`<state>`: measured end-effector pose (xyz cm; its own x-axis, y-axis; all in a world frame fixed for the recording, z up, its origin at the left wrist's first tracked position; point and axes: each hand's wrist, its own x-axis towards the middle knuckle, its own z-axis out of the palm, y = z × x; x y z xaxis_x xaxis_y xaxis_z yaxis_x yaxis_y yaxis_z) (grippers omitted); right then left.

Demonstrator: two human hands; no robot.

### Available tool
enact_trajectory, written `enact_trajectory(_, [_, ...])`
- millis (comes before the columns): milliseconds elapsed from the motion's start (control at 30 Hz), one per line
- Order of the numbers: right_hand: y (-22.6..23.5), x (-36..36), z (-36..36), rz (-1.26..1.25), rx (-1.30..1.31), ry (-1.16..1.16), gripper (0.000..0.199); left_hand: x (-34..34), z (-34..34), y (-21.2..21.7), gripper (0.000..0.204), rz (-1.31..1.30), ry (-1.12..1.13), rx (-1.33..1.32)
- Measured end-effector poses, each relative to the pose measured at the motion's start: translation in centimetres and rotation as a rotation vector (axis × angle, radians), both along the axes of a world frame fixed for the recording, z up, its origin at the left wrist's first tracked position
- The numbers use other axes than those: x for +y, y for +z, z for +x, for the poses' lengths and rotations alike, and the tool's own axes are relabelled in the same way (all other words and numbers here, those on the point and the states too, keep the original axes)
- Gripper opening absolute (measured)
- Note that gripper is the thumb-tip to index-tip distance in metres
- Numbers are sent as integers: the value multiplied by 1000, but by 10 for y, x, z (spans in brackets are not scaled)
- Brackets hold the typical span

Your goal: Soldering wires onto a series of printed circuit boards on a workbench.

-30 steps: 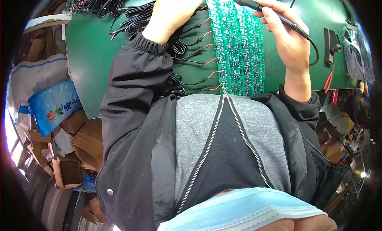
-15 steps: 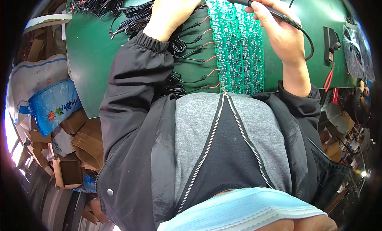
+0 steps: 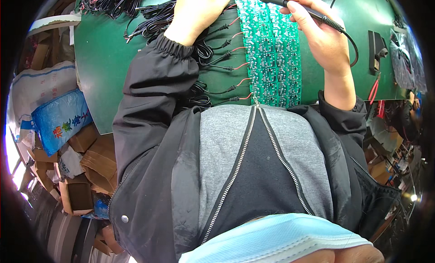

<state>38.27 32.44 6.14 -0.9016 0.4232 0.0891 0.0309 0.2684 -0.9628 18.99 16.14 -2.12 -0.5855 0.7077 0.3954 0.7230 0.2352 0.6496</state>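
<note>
- Head view: green circuit-board panel (image 3: 272,54) lies flat on the green tabletop (image 3: 104,68), just ahead of the person's chest, red-and-black leads (image 3: 226,59) fanning off its left edge.
- Right hand (image 3: 321,36), grip closed round a black soldering iron (image 3: 294,7), has edged toward the panel's far end over the last second; work appears to advance along the row.
- Left hand (image 3: 195,14) presses the leads, fingers curled.
- Cardboard boxes (image 3: 90,163) and a blue bag (image 3: 59,120) crowd the floor left.
</note>
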Motion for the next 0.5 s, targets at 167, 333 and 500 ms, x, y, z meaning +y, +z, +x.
enact_trajectory(167, [19,-2,-8,51,-119,-30,16,1,0,-1,21,-10,23,17])
enact_trajectory(333, [10,20,-27,154,105,-50,13,-4,-2,0,21,20,9,73])
enact_trajectory(500, [16,40,-52,204,68,-87,14,0,0,9,21,14,7,54])
